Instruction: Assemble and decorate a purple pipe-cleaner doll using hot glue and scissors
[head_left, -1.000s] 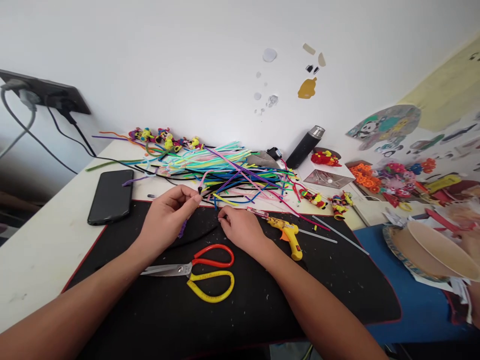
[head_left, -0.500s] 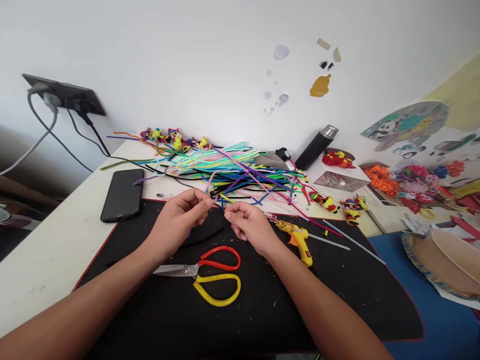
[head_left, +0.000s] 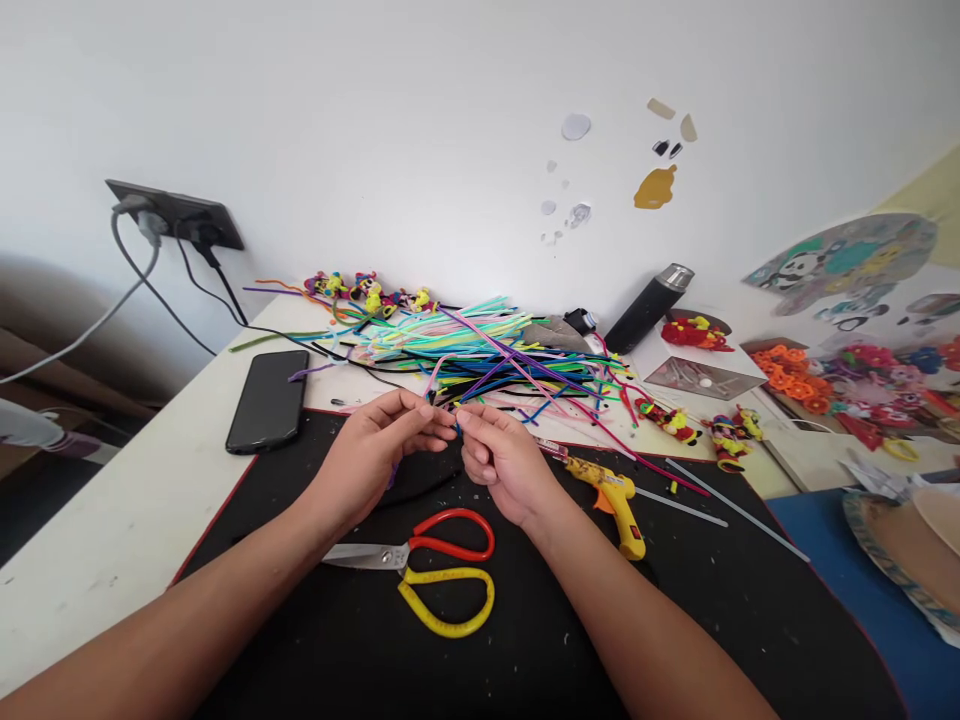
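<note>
My left hand (head_left: 381, 450) is closed in a pinch over the far edge of the black mat; what its fingertips hold is too small to make out. Close beside it, almost touching, my right hand (head_left: 506, 458) pinches thumb against forefinger, with a short bit of blue pipe cleaner (head_left: 458, 428) showing at the tips. Just beyond both hands lies a heap of coloured pipe cleaners (head_left: 480, 345). Scissors (head_left: 420, 565) with one red and one yellow handle rest on the mat nearer me. A yellow glue gun (head_left: 616, 497) lies right of my right hand.
A black phone (head_left: 268, 402) lies at the left on the white table. Clear glue sticks (head_left: 739, 510) are at the right of the black mat (head_left: 360, 650). Small pipe-cleaner figures (head_left: 727, 440), a black flask (head_left: 649, 308) and a wall socket with cables (head_left: 176, 215) stand around.
My hands have come closer together, fingertips now nearly meeting. The whole view has shifted slightly, so the table things appear a little lower and further right.
</note>
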